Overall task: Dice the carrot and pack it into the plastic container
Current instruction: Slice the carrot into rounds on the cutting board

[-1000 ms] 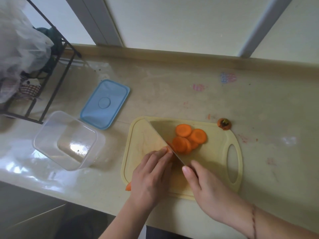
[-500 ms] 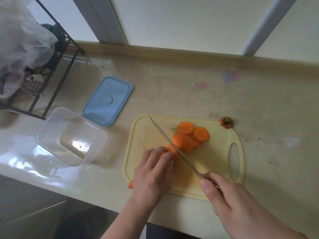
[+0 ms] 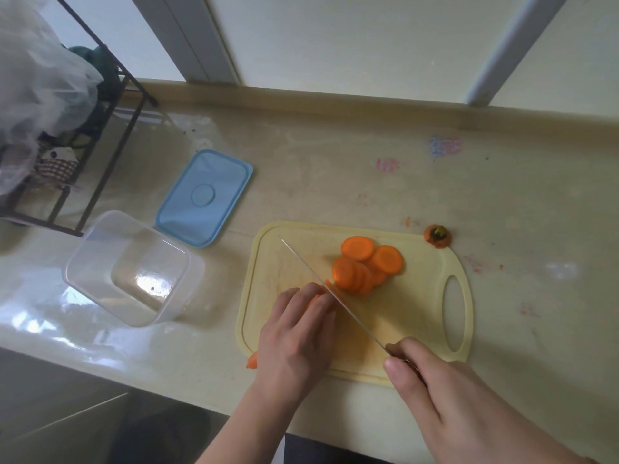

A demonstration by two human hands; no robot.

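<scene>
Your left hand (image 3: 294,343), fingers curled together, pins the carrot (image 3: 252,360); your right hand (image 3: 445,396) grips the knife (image 3: 331,293), slices (image 3: 365,266) at its two o'clock.

Right hand (image 3: 469,400) drawn back toward counter edge, no longer beside left hand (image 3: 294,339). Knife (image 3: 331,291) blade, broad side visible 1.0 s ago, now seen edge-on as thin line, lying against carrot (image 3: 252,360) at left fingertips. Slice pile (image 3: 366,264) slightly respread.

Glossy counter (image 3: 335,169) — clear plastic container (image 3: 100,259)
</scene>
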